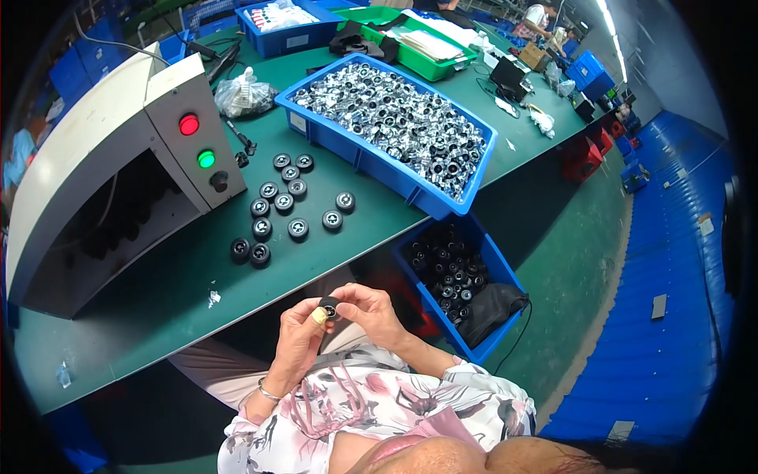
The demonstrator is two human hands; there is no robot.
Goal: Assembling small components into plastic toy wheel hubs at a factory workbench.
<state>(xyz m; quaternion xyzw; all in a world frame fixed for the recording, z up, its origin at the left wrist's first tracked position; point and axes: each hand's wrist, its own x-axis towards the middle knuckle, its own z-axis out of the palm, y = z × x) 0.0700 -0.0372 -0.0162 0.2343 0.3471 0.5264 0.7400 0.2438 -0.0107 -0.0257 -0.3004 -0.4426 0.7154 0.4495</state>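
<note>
Just off the table's front edge, my two hands come together around one small black wheel [331, 307] with a light metallic centre. My left hand [298, 336] grips it from the left, its thumb wrapped in something yellow. From the other side my right hand [374, 317] pinches the same wheel between thumb and fingers. Several like black wheels [283, 203] lie loose on the green tabletop beyond my hands. At the back, a blue bin [359, 162] is heaped with shiny metal-and-black parts [395, 110].
A beige machine [95, 158] with red and green buttons stands at the left. Below the table edge, a lower blue bin [499, 265] holds black wheels and a dark cloth [493, 312]. Farther back are a plastic bag [245, 95], a green bin [426, 67] and another blue bin [288, 41].
</note>
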